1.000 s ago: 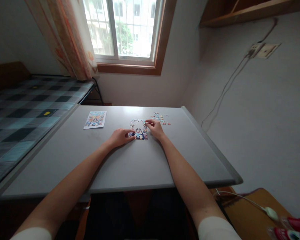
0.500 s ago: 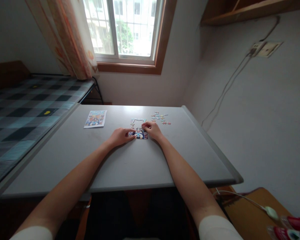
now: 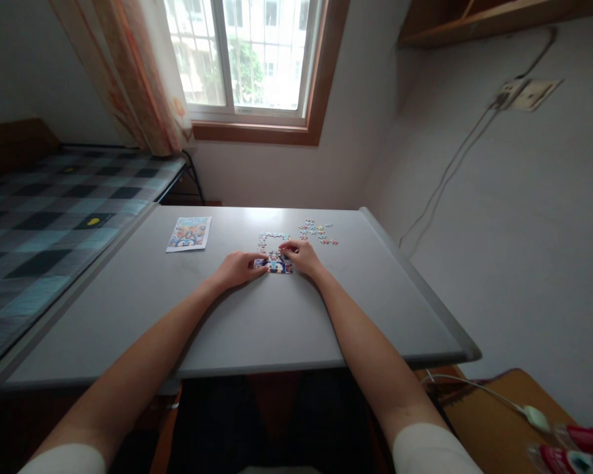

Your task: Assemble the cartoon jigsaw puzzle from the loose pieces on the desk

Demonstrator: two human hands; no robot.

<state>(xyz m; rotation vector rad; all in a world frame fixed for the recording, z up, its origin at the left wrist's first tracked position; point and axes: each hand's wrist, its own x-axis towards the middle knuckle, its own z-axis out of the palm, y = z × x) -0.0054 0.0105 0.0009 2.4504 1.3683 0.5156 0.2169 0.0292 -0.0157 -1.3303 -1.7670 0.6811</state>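
Observation:
A partly assembled jigsaw puzzle (image 3: 275, 266) lies flat on the table, its border framing a bare middle and a blue-and-white figure along the near side. At its left edge rests my left hand (image 3: 240, 268), thumb and fingers apart, fingertips touching the pieces. My right hand (image 3: 302, 257) is over the right side of the puzzle, thumb and forefinger pinched together on what looks like a small puzzle piece, mostly hidden by the fingers. Loose puzzle pieces (image 3: 312, 230) are scattered just beyond my right hand. A printed picture sheet (image 3: 189, 234) lies to the left.
The grey table (image 3: 271, 322) extends around the puzzle to a raised right edge. A bed with a checked cover (image 3: 79, 197) adjoins on the left. At the lower right, a wooden stool or side table (image 3: 499, 408) carries a white cable and red-labelled bottles.
Both hands stay at the puzzle in nearly the same pose. The view has shifted very slightly; nothing else has visibly moved.

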